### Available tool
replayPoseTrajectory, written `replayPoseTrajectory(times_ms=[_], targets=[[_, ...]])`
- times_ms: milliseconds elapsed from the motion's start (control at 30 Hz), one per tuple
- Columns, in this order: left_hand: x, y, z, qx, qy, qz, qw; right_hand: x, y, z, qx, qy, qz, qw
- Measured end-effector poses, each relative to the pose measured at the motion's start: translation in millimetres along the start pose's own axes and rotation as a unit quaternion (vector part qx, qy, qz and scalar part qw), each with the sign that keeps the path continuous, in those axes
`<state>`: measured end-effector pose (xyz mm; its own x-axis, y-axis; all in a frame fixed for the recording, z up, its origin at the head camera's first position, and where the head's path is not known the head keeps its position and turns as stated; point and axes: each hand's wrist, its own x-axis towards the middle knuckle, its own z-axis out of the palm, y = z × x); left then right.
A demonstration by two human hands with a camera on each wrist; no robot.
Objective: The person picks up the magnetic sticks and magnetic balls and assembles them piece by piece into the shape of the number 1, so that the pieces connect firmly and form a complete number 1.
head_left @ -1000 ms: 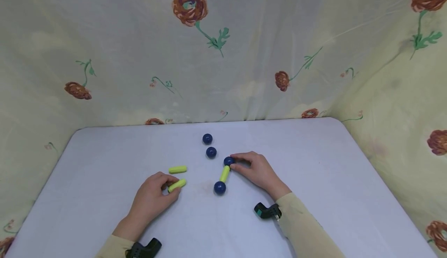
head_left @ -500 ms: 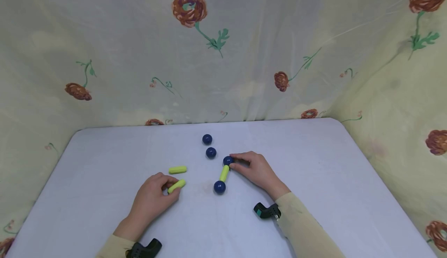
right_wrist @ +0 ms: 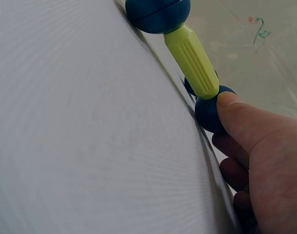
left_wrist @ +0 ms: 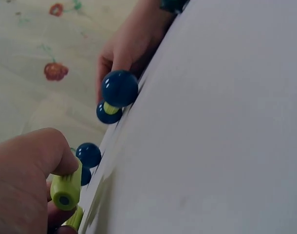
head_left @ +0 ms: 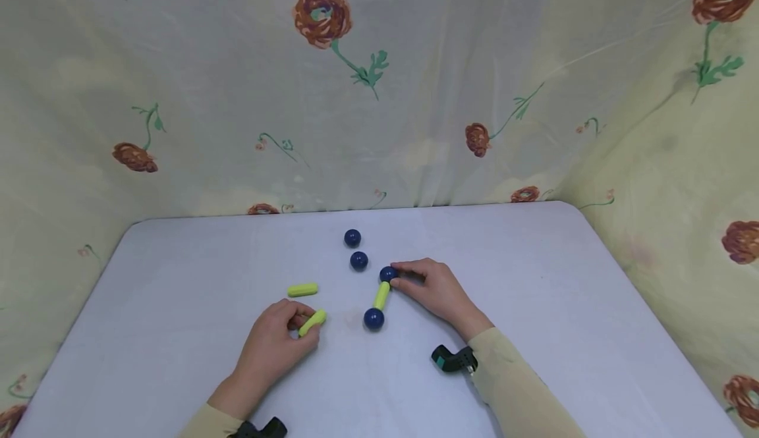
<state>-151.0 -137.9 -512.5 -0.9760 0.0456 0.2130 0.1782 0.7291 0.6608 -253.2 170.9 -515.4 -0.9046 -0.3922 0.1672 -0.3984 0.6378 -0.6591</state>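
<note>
My left hand (head_left: pixel 277 340) pinches a yellow-green stick (head_left: pixel 312 323) between thumb and fingers; its near end (left_wrist: pixel 65 195) shows a dark round tip in the left wrist view. With thumb and fingers, my right hand (head_left: pixel 431 291) grips a dark blue ball (head_left: pixel 388 274). That ball joins a ribbed yellow-green stick (right_wrist: pixel 193 62), whose other end meets a second blue ball (head_left: pixel 373 319) nearer to me. The joined piece lies between my two hands, right of the stick in my left hand.
Behind the left hand a loose yellow-green stick (head_left: pixel 302 289) lies on the white table (head_left: pixel 504 247). Two loose blue balls, a nearer one (head_left: pixel 358 261) and a farther one (head_left: pixel 352 238), are toward the back. A flowered curtain (head_left: pixel 415 95) hangs behind the table.
My left hand has moved a little right and toward me, carrying its stick away from the loose one. The right hand and the joined piece stay in place.
</note>
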Motion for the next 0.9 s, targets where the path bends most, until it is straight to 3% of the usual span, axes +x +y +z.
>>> replayPoseTrajectory(times_ms=[367, 900], targets=[[-5.8, 17.7, 11.5, 0.009, -0.017, -0.007, 0.9998, 0.1, 2, 0, 0.002, 0.002, 0.0, 1.0], [-13.5, 30.8, 21.5, 0.021, -0.029, 0.012, 0.9993, -0.3, -2, 1, 0.003, 0.002, 0.009, 1.0]])
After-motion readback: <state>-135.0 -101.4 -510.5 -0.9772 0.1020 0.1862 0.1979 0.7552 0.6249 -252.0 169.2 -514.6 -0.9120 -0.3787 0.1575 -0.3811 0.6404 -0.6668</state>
